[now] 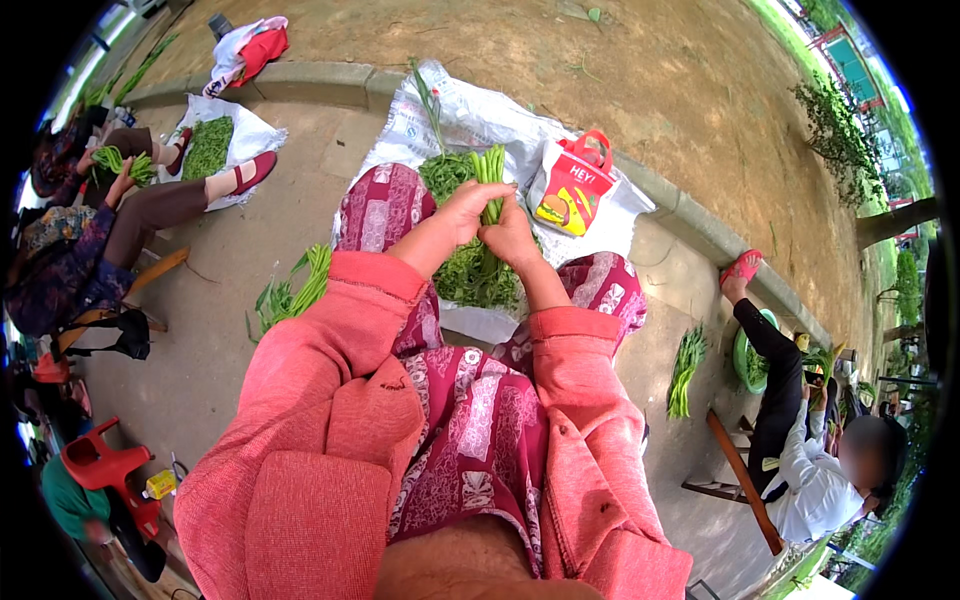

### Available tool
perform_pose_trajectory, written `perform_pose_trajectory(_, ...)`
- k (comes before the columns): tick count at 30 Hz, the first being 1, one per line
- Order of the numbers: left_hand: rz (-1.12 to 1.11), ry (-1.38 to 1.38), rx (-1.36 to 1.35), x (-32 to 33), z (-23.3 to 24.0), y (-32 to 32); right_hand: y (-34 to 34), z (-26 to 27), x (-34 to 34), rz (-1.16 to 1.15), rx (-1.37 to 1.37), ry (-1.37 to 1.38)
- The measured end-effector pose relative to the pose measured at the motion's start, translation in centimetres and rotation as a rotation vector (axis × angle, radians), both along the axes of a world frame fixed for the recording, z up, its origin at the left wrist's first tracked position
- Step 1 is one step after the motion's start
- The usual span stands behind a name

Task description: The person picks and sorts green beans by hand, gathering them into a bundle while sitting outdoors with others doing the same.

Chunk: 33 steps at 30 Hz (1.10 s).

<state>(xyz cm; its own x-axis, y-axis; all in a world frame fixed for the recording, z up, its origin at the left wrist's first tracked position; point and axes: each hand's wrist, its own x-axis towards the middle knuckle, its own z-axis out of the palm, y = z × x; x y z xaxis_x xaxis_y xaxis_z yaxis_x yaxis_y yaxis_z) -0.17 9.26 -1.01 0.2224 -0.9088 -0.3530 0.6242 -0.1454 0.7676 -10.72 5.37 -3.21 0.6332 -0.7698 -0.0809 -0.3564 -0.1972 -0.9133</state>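
A bundle of long green vegetable stems (pixel 489 165) stands upright between my hands, its leafy ends pointing down toward my lap. My left hand (pixel 466 206) wraps it from the left, and my right hand (pixel 511 231) grips it from the right with the thumbs close together. Below and behind the hands, a heap of loose green leaves (pixel 469 271) covers part of a white woven plastic sack (pixel 390 139) spread between my knees. One long stem with narrow leaves (pixel 427 101) lies at the sack's far side.
A red carry bag (pixel 574 187) with a burger picture stands on the sack. Stem bundles (pixel 307 289) lie left and another bundle (pixel 682 375) right on the pavement. A concrete curb (pixel 705 219) runs beyond. Seated people (pixel 814 480) handle greens on both sides.
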Motion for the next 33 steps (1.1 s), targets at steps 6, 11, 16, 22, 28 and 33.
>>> perform_pose_trajectory(6, -0.243, -0.148, -0.073, 2.8, 2.4, 1.3, -2.0, 3.5, -1.9, 0.195, 0.715, -0.415)
perform_pose_trajectory(11, -0.455, 0.039, -0.321, 3.6, 2.2, 1.0, -2.4, 4.2, -2.6, 0.403, 0.826, -0.511)
perform_pose_trajectory(16, -0.247, 0.035, -0.257, 2.1, 3.0, 1.0, -1.8, 4.1, -2.5, 0.535, 0.886, -0.504)
perform_pose_trajectory(22, -0.144, -0.242, -0.162, 1.7, 2.6, 1.3, -1.8, 4.9, -2.5, 0.538, 0.695, -0.411)
perform_pose_trajectory(28, 0.019, -0.504, -0.248, -0.3, 2.1, 1.0, -1.3, 4.8, -2.3, 0.380, 0.617, -0.277)
perform_pose_trajectory(33, 0.061, -0.465, -0.223, -0.8, 2.7, 1.3, -1.1, 4.0, -2.1, 0.296, 0.600, -0.300)
